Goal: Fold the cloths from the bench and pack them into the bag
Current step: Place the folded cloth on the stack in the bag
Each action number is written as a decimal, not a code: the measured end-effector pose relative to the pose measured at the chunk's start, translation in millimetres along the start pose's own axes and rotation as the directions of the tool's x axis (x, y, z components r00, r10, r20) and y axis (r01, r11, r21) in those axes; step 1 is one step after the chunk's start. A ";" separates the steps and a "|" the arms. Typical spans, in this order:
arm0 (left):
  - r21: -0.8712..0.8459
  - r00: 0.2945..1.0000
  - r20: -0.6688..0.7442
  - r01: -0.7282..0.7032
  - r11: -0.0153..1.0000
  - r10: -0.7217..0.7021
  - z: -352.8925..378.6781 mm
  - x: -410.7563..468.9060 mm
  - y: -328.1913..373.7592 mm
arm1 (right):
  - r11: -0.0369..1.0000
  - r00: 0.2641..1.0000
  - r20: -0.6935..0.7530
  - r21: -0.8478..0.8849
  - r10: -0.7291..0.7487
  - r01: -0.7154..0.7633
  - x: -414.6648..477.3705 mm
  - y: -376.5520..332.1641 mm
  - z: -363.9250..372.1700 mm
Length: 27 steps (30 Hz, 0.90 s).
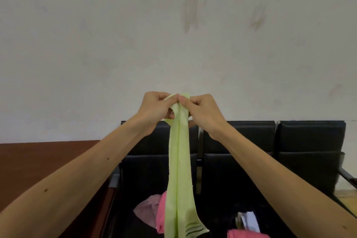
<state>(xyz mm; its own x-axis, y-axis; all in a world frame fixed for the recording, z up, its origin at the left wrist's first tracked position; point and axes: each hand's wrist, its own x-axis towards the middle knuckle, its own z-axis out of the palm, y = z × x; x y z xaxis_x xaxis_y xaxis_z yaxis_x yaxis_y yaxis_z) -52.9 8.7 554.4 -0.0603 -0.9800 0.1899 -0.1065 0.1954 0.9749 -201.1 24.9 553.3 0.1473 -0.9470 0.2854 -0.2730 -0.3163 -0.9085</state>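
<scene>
Two hands of mine are meeting, raised in front of a pale, smudged wall (pixel 116 35). Far to my left a reddish-brown surface (pixel 48 160) is running up to the end of the black bench (pixel 251 137). My left hand (pixel 154 108) is curling its fingers and thumb round the top edge of a light green cloth (pixel 179 170), pinching it tight. That cloth is hanging straight down from the grip as a long narrow strip, doubled lengthwise, with dark stripes showing at its lower end. Behind its lower part, on the leftmost seat, a pale pink cloth (pixel 147 212) is lying crumpled. A brighter pink cloth (pixel 161 214) is lying right against it, partly hidden by the green strip. My right hand (pixel 202 110) is pinching the same top edge, thumb pressing on curled fingers, its thumb tip touching my left one. Further right, low on the next seat, a white thing (pixel 249 218) is showing in a dark heap; I cannot tell what it belongs to. Just below it a third pink cloth (pixel 247 235) is peeking in at the bottom edge.
</scene>
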 end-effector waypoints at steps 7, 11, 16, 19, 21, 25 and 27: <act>0.192 0.989 -0.014 -0.140 0.971 0.145 -4.5 2.4 3.4 | 0.997 0.998 0.059 -0.076 -0.022 0.027 -1.3 -12.8 12.4; 0.260 0.980 0.076 -0.197 0.945 0.183 -9.9 0.9 -4.6 | 0.997 0.986 0.156 0.036 0.059 -0.065 -0.6 -13.5 12.2; 0.354 0.961 0.074 -0.276 0.894 0.267 -20.4 11.1 -14.5 | 0.921 0.968 0.215 0.337 0.130 -0.198 3.4 5.9 3.8; 0.255 0.975 0.083 -0.219 0.942 0.205 -25.9 13.5 -16.8 | 0.913 0.989 0.103 0.382 0.110 -0.141 1.7 18.5 -0.7; 0.198 0.981 0.100 -0.185 0.963 0.168 -31.2 14.5 -16.8 | 0.957 0.992 -0.036 0.268 0.123 -0.109 -0.9 32.4 -0.9; 0.059 0.972 0.192 -0.148 0.987 0.134 -40.0 13.8 -14.4 | 0.963 0.965 0.022 0.063 0.260 -0.261 -6.4 77.4 1.6; 0.003 0.967 0.226 -0.126 0.992 0.122 -41.6 10.7 -11.9 | 0.927 0.927 0.209 0.149 0.311 -0.344 -8.7 89.8 2.9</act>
<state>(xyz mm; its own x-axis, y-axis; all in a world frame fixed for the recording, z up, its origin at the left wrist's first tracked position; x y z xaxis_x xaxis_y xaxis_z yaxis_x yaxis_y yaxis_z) -11.0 -5.7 549.7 -0.2954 -0.9147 0.2758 -0.1014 0.3170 0.9430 -224.1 4.8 468.3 0.2500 -0.9648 -0.0813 -0.1624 0.0410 -0.9859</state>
